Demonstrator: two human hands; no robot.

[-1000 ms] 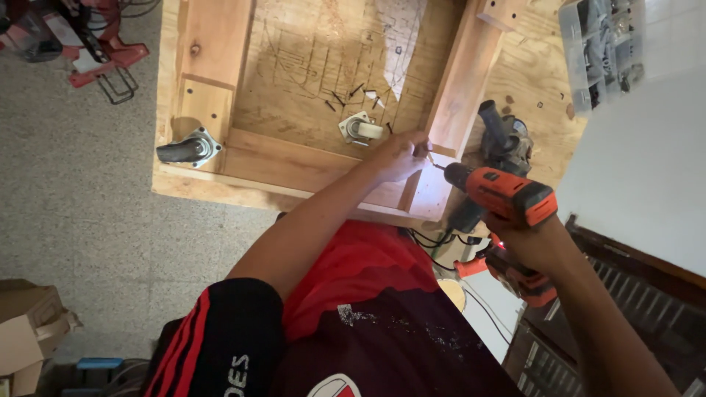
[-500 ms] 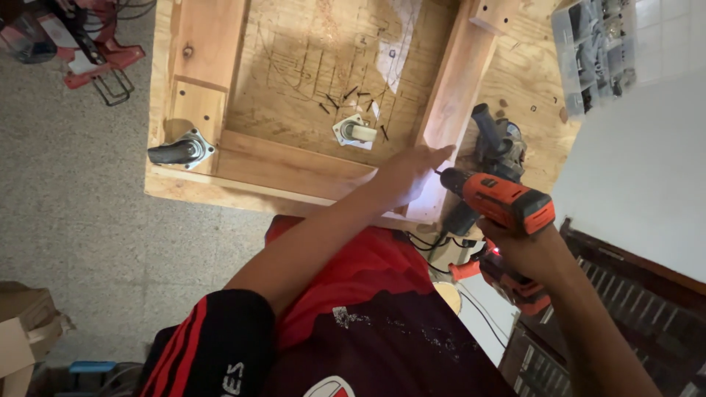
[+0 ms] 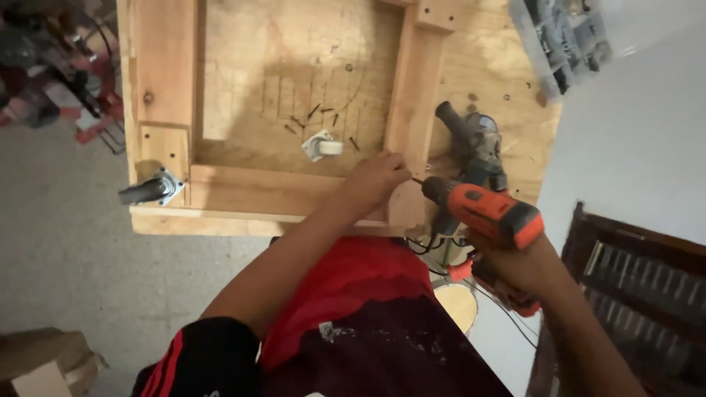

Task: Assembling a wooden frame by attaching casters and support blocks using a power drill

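From the head view, the right hand [image 3: 515, 265] is closed around the handle of an orange drill [image 3: 482, 209]. The drill lies almost level, and its tip points left to the corner of a wooden frame [image 3: 257, 190], just beside the left hand [image 3: 375, 180]. The left hand rests on that corner with the fingers bent, pinching something small near the drill tip; what it is I cannot tell, it is too small.

The frame lies on a plywood bench [image 3: 507, 140]. Inside the frame, near the left hand, lies a loose white caster [image 3: 322, 145] and some dark screws [image 3: 316, 114] around it. A black caster [image 3: 147, 190] is fixed on the left corner of the frame. Behind the drill, a grey power tool [image 3: 471, 143] lies on the bench.
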